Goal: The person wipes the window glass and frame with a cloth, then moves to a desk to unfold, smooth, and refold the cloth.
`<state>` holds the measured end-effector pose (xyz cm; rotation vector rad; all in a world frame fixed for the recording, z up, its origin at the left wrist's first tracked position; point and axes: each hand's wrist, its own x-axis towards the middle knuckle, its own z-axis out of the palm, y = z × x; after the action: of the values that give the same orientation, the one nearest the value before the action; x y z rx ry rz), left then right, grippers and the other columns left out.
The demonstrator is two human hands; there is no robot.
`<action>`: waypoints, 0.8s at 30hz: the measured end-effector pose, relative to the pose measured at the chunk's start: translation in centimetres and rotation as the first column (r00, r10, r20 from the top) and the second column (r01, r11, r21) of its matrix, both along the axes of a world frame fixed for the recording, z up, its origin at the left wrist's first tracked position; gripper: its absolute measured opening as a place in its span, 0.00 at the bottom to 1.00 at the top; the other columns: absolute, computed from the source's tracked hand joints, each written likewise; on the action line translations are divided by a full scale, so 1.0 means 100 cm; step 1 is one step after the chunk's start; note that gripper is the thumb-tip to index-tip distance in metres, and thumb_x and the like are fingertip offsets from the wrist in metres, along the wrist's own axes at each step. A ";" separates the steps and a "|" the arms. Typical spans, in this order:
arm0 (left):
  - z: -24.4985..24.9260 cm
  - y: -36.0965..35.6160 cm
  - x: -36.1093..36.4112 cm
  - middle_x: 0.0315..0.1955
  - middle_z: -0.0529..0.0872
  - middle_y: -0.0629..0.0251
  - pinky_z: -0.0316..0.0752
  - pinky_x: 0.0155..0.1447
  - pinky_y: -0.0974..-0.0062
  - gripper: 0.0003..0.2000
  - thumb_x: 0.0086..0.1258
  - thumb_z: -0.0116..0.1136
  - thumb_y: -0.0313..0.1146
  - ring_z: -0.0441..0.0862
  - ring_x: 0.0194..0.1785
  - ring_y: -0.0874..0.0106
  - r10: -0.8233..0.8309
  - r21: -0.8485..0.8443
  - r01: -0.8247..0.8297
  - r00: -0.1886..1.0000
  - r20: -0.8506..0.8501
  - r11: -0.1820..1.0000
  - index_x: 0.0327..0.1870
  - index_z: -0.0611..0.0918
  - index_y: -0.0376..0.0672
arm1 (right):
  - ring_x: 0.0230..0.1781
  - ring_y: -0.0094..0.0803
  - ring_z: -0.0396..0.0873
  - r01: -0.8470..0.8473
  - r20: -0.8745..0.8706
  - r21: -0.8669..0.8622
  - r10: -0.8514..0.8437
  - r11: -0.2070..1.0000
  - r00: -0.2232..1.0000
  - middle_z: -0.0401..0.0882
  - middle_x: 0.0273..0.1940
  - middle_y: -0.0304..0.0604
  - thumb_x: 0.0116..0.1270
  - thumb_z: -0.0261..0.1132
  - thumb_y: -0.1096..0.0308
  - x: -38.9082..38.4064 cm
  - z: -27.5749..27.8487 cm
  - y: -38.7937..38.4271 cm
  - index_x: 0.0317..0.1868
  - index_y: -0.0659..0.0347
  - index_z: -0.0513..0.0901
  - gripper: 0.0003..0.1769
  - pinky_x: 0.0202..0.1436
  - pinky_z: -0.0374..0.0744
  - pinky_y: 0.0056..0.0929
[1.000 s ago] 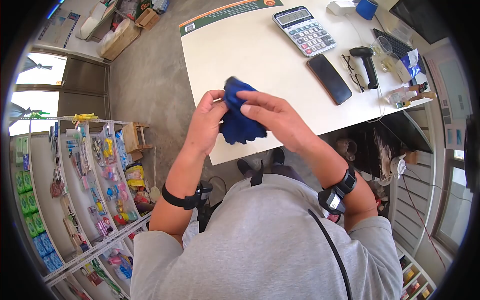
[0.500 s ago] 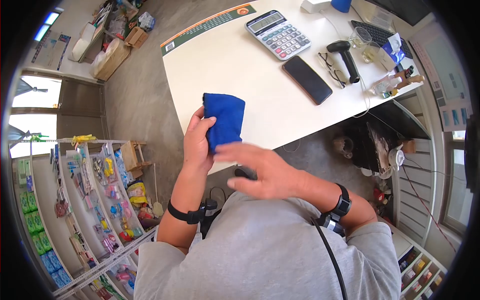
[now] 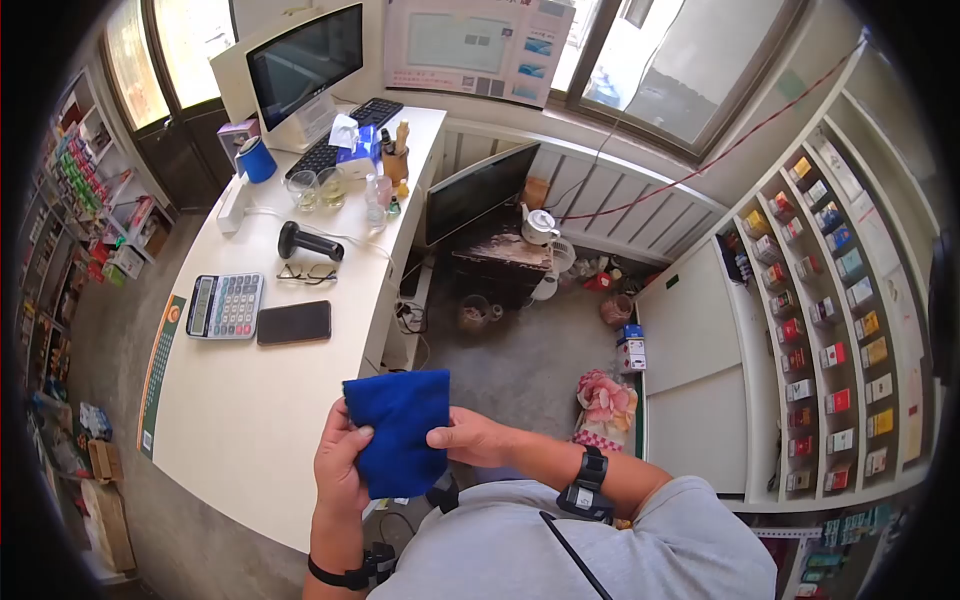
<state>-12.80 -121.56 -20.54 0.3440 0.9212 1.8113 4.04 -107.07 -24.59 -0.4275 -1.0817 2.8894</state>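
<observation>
A folded blue cloth [image 3: 400,430] is held up in front of my body, near the table's front corner. My left hand [image 3: 338,462] grips its left edge, with the thumb on the near face and the fingers behind. My right hand [image 3: 474,437] pinches the opposite edge, its thumb on the front; the fingers are hidden behind the fabric. On the white table [image 3: 240,430] beyond lie a black phone [image 3: 294,323] and a calculator [image 3: 226,306].
Glasses [image 3: 307,272], a barcode scanner [image 3: 308,242], drinking glasses [image 3: 330,187] and a monitor [image 3: 306,75] are farther along the table. A white kettle [image 3: 540,226] stands on a worn dark cabinet. To the right, a shelf [image 3: 745,400] holds several rows of small packs.
The view has swung to the right, bringing the window and pack shelf in. My right hand, loose beside the cloth before, now holds its right edge; the cloth appears spread wider.
</observation>
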 end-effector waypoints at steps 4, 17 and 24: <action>-0.009 0.036 0.021 0.60 0.86 0.59 0.80 0.65 0.72 0.20 0.77 0.57 0.22 0.84 0.58 0.72 -0.093 -0.233 0.026 0.954 -0.283 0.972 0.69 0.77 0.37 | 0.64 0.34 0.83 0.318 0.157 0.195 -0.349 0.928 0.924 0.86 0.62 0.45 0.74 0.76 0.55 0.060 0.006 0.005 0.68 0.65 0.82 0.30 0.73 0.78 0.39; -0.049 0.213 0.172 0.63 0.84 0.63 0.73 0.70 0.73 0.25 0.86 0.59 0.44 0.79 0.66 0.75 -0.550 -0.395 0.395 0.703 -0.451 0.829 0.73 0.77 0.36 | 0.42 0.26 0.87 0.201 0.083 0.808 -0.446 0.554 0.891 0.92 0.46 0.43 0.79 0.69 0.52 0.192 -0.027 0.142 0.55 0.66 0.88 0.23 0.50 0.85 0.31; -0.042 0.335 0.240 0.58 0.87 0.65 0.80 0.65 0.69 0.17 0.84 0.60 0.36 0.84 0.60 0.73 -0.516 -0.206 0.481 0.838 -0.176 0.852 0.68 0.80 0.41 | 0.48 0.28 0.87 0.361 0.123 0.607 -0.532 0.708 0.838 0.91 0.49 0.48 0.71 0.78 0.52 0.262 -0.019 0.252 0.60 0.65 0.86 0.28 0.51 0.85 0.32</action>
<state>11.18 -88.05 -24.71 0.6404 1.0092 1.2247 30.27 -81.86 -26.51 -0.9405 -1.5348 1.9858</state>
